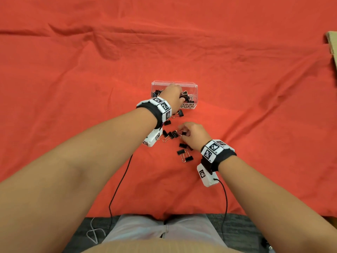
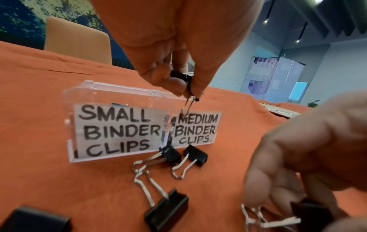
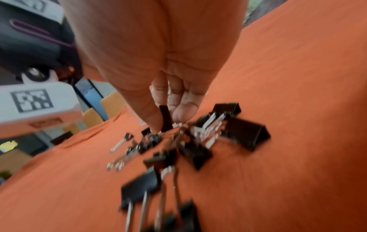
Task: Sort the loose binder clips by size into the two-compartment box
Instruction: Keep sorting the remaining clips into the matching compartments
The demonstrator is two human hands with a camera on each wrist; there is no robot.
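Note:
A clear two-compartment box (image 1: 191, 84) (image 2: 71, 122) stands on the orange cloth, labelled SMALL BINDER CLIPS on the left and MEDIUM BINDER CLIPS on the right. My left hand (image 1: 173, 96) (image 2: 178, 78) hovers over the box and pinches a black binder clip (image 2: 181, 76), whose wire handles hang above the divider and the medium label. Both compartments hold some clips. Several loose black binder clips (image 1: 172, 134) (image 3: 246, 135) lie in front of the box. My right hand (image 1: 191, 133) (image 3: 168, 119) reaches into that pile and pinches one black clip (image 3: 165, 117) between thumb and fingers.
A brown cardboard edge (image 1: 331, 48) lies at the far right of the cloth. Two black cables (image 1: 120, 183) run from the wrist units toward my lap. Two clips (image 2: 186, 157) lie right against the box front.

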